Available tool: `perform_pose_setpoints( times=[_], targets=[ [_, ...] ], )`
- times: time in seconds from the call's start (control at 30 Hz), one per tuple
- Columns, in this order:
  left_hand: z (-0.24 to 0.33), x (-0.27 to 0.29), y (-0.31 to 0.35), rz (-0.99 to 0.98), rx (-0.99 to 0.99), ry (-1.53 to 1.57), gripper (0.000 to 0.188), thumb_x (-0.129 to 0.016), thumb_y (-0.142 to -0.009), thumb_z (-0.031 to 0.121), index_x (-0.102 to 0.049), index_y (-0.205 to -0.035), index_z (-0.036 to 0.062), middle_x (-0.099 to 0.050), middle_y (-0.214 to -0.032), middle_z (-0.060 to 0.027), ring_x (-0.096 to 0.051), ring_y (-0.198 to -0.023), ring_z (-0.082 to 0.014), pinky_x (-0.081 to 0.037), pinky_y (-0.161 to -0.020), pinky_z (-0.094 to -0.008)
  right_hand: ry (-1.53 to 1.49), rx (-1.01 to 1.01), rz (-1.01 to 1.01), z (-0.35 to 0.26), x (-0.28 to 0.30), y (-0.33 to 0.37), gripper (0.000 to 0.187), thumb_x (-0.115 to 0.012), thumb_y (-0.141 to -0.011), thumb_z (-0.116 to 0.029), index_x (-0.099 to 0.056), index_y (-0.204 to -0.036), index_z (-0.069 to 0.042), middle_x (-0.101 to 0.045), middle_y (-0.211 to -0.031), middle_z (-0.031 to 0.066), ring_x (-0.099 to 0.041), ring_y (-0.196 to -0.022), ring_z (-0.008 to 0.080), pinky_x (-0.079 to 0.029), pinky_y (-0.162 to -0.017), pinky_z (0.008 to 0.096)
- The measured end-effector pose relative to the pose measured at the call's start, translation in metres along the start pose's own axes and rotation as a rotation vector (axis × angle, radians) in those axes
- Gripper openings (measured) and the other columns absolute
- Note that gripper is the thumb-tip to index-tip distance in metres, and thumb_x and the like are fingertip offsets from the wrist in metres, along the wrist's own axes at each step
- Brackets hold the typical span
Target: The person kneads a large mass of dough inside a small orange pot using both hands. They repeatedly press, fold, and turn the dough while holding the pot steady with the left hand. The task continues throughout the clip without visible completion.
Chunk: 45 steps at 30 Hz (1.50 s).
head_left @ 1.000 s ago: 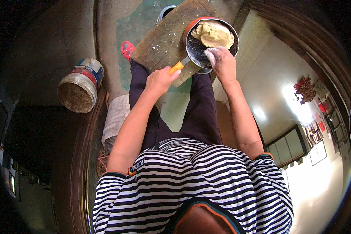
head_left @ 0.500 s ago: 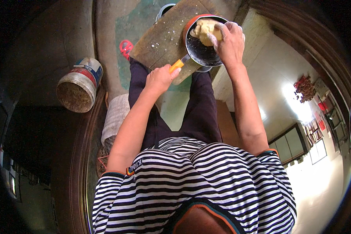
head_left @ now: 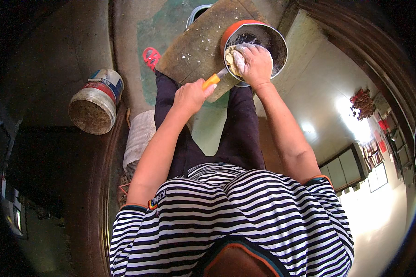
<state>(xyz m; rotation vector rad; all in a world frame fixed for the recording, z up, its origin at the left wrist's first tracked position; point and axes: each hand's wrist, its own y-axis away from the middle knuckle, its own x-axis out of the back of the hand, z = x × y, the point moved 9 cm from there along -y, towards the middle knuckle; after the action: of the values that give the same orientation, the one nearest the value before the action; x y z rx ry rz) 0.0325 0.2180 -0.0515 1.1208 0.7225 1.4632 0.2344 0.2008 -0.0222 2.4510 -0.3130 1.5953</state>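
A red saucepan with a dark, flour-smeared inside rests toward the right end of a wooden board. My left hand is wrapped around its orange handle. Inside the pan, my flour-dusted right hand presses on a lump of pale yellow dough against the near left wall. Its fingers curl over the dough, and my palm hides much of the lump.
White flour specks dot the board. Behind it shows a metal basin rim. A stained bucket lies at the left, and a pale sack stands near my left leg. My foot in a red sandal is beside the board.
My right hand has lowered the dough from the pan's far side to its near left side and now presses it there. The pan has shifted and tilted slightly; my left hand keeps the handle.
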Motion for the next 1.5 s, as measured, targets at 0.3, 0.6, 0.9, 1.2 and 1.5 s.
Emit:
perform_pose_setpoints(
  times=[0.3, 0.6, 0.9, 1.2, 1.5],
  targets=[
    [0.001, -0.002, -0.001, -0.028, -0.009, 0.014, 0.052, -0.048, -0.093, 0.058, -0.061, -0.097, 0.0079, -0.066, -0.084, -0.024, -0.063, -0.086, -0.045, -0.048, -0.074, -0.055, 0.066, -0.117, -0.062, 0.017, -0.02, -0.007, 0.017, -0.068, -0.075, -0.034, -0.067, -0.077, -0.018, -0.059, -0.08, 0.0035, -0.057, -0.081, 0.0276, -0.042, -0.069, 0.0441],
    [0.001, -0.005, -0.003, -0.045, -0.023, 0.006, 0.05, -0.05, -0.093, 0.057, -0.06, -0.096, 0.0082, -0.066, -0.08, -0.0241, -0.063, -0.082, -0.0451, -0.048, -0.071, -0.0548, 0.107, -0.169, -0.184, 0.038, -0.047, -0.019, 0.021, -0.067, -0.075, -0.036, -0.064, -0.072, -0.016, -0.056, -0.079, 0.0065, -0.055, -0.081, 0.029, -0.04, -0.068, 0.045],
    [0.004, 0.001, -0.002, 0.002, -0.034, 0.002, 0.05, -0.051, -0.093, 0.055, -0.061, -0.097, 0.0069, -0.066, -0.081, -0.0237, -0.064, -0.083, -0.0445, -0.049, -0.072, -0.0543, 0.126, -0.169, -0.17, 0.042, -0.047, -0.027, 0.019, -0.063, -0.078, -0.035, -0.069, -0.082, -0.017, -0.063, -0.088, 0.0091, -0.059, -0.084, 0.032, -0.043, -0.069, 0.0456],
    [-0.002, -0.001, 0.004, 0.03, 0.016, -0.009, 0.055, -0.047, -0.092, 0.06, -0.062, -0.1, 0.0074, -0.067, -0.089, -0.0234, -0.064, -0.09, -0.0431, -0.049, -0.077, -0.0531, -0.098, -0.133, -0.654, 0.071, -0.025, 0.003, 0.078, -0.07, -0.07, -0.018, -0.043, -0.141, -0.007, -0.056, -0.124, 0.0242, -0.056, -0.114, 0.041, -0.046, -0.098, 0.045],
    [0.0, 0.001, 0.004, 0.037, 0.002, -0.005, 0.056, -0.047, -0.092, 0.061, -0.062, -0.1, 0.007, -0.068, -0.093, -0.0231, -0.064, -0.093, -0.0428, -0.049, -0.08, -0.0527, 0.103, -0.278, -0.513, 0.063, 0.006, -0.007, 0.034, -0.072, -0.066, -0.015, -0.061, -0.098, -0.008, -0.059, -0.102, 0.0186, -0.06, -0.097, 0.0387, -0.052, -0.083, 0.0474]
  ],
)
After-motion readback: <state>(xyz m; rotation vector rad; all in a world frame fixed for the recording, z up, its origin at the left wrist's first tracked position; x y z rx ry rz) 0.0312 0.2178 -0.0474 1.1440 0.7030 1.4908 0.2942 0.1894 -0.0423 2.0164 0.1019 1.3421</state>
